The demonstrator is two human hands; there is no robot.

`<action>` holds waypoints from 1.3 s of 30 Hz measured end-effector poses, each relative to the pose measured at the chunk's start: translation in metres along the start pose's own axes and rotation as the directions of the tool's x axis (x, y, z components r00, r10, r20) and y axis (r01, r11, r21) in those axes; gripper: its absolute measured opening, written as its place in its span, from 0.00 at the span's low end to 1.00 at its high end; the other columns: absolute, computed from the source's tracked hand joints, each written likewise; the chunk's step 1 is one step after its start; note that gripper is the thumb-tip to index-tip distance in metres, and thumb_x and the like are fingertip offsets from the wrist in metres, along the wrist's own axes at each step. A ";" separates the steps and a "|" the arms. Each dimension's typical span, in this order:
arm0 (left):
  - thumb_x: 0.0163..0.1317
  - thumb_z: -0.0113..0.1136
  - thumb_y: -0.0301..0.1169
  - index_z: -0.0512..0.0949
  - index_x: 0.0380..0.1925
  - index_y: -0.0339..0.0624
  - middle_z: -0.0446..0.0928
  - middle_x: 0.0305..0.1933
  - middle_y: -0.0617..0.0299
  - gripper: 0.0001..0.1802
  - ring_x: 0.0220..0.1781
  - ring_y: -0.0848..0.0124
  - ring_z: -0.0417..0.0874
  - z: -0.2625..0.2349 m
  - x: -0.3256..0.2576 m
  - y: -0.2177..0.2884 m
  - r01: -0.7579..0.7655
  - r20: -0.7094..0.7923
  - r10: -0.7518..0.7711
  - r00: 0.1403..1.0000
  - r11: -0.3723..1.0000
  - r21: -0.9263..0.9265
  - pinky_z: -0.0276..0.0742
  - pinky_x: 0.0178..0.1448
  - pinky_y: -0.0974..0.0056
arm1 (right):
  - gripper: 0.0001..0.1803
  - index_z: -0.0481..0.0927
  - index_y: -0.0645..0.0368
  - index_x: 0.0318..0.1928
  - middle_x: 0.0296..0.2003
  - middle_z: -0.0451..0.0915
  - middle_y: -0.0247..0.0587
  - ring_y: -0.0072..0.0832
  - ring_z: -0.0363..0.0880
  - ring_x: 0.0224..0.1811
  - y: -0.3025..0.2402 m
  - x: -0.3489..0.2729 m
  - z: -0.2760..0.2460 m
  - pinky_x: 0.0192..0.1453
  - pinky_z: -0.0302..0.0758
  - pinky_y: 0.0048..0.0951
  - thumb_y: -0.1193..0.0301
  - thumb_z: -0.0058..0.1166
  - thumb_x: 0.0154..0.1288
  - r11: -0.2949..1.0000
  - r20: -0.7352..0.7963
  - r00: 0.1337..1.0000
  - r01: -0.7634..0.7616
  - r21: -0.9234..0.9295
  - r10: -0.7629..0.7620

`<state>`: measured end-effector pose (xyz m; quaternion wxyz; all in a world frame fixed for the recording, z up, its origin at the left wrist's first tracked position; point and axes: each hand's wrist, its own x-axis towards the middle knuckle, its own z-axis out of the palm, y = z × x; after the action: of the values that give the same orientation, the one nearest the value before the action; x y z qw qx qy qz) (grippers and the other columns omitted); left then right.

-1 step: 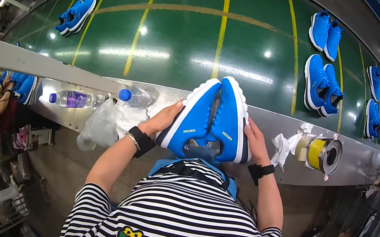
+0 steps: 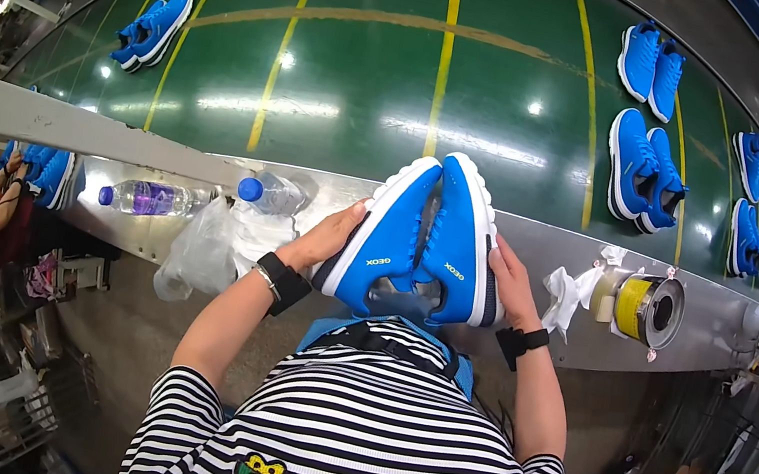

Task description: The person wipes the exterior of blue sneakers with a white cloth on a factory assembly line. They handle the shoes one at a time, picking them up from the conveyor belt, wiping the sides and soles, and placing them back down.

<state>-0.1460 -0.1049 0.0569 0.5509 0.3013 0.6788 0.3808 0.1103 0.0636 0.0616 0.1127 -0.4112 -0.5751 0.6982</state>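
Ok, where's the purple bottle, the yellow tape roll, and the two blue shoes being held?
Purple plastic bottle (image 2: 148, 197), head view, its middle.
Yellow tape roll (image 2: 632, 306), head view, its yellow side.
Pair of blue sneakers (image 2: 386, 238), head view, left shoe's side.

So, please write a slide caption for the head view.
Left hand and right hand press blue sneakers together beside green conveyor belt.

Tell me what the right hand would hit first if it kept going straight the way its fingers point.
The right hand points up and away along its blue shoe. Past the metal ledge it would probably meet only bare green conveyor belt; depth is unclear.
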 end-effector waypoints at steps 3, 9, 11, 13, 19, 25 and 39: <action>0.66 0.28 0.53 0.59 0.58 0.31 0.63 0.59 0.48 0.35 0.62 0.65 0.62 0.003 -0.001 0.007 0.009 0.007 -0.009 1.000 1.000 -0.030 0.53 0.64 0.68 | 0.25 0.62 0.62 0.59 0.54 0.68 0.42 0.24 0.65 0.55 0.007 0.002 -0.005 0.58 0.59 0.23 0.63 0.43 0.65 0.999 0.023 1.000 -0.010 0.043 0.009; 0.66 0.28 0.52 0.62 0.55 0.28 0.66 0.56 0.49 0.35 0.56 0.67 0.67 0.003 -0.003 0.014 0.041 -0.014 -0.042 0.999 0.999 -0.033 0.58 0.61 0.68 | 0.26 0.61 0.63 0.59 0.54 0.68 0.43 0.25 0.65 0.55 0.013 0.009 -0.007 0.59 0.59 0.23 0.62 0.43 0.65 0.999 0.041 0.999 -0.028 0.038 0.026; 0.66 0.28 0.51 0.63 0.54 0.29 0.69 0.53 0.49 0.34 0.53 0.67 0.70 0.004 -0.002 0.012 0.039 -0.048 -0.040 0.998 0.999 -0.021 0.62 0.58 0.69 | 0.26 0.62 0.63 0.59 0.54 0.68 0.43 0.24 0.65 0.55 0.012 0.010 -0.007 0.58 0.60 0.22 0.61 0.43 0.65 0.999 0.042 0.999 -0.032 0.037 0.031; 0.66 0.29 0.50 0.63 0.54 0.28 0.69 0.52 0.49 0.34 0.52 0.67 0.70 0.004 -0.002 0.013 0.061 -0.048 -0.063 0.997 0.997 -0.038 0.62 0.58 0.69 | 0.27 0.62 0.63 0.59 0.54 0.68 0.42 0.24 0.65 0.54 0.010 0.010 -0.007 0.58 0.60 0.22 0.60 0.43 0.65 0.998 0.045 0.998 -0.040 0.049 0.038; 0.66 0.29 0.51 0.60 0.56 0.28 0.65 0.57 0.48 0.35 0.56 0.67 0.67 0.003 -0.002 0.020 0.158 -0.034 -0.167 0.985 0.970 -0.185 0.60 0.60 0.67 | 0.26 0.62 0.63 0.59 0.51 0.70 0.40 0.21 0.68 0.51 0.016 0.014 -0.007 0.55 0.63 0.21 0.61 0.44 0.65 0.991 -0.007 0.998 -0.055 0.119 0.056; 0.64 0.31 0.55 0.58 0.57 0.29 0.65 0.57 0.48 0.37 0.55 0.66 0.68 0.003 0.007 0.000 0.091 -0.133 -0.127 0.983 0.964 -0.248 0.62 0.59 0.67 | 0.26 0.62 0.65 0.59 0.51 0.70 0.41 0.22 0.69 0.50 0.013 0.013 -0.005 0.54 0.64 0.21 0.61 0.43 0.66 0.980 -0.087 0.995 -0.027 0.199 0.045; 0.64 0.31 0.54 0.63 0.54 0.31 0.71 0.50 0.51 0.35 0.49 0.69 0.73 0.006 0.013 -0.007 0.039 -0.227 -0.160 0.961 0.887 -0.460 0.68 0.53 0.67 | 0.23 0.68 0.65 0.52 0.43 0.75 0.39 0.23 0.74 0.42 0.015 0.018 0.000 0.47 0.70 0.22 0.59 0.39 0.67 0.928 -0.219 0.975 0.047 0.370 0.038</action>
<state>-0.1431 -0.0970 0.0435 0.5314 0.0775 0.6522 0.5350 0.1039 0.0698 0.0400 0.2540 -0.4566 -0.4167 0.7439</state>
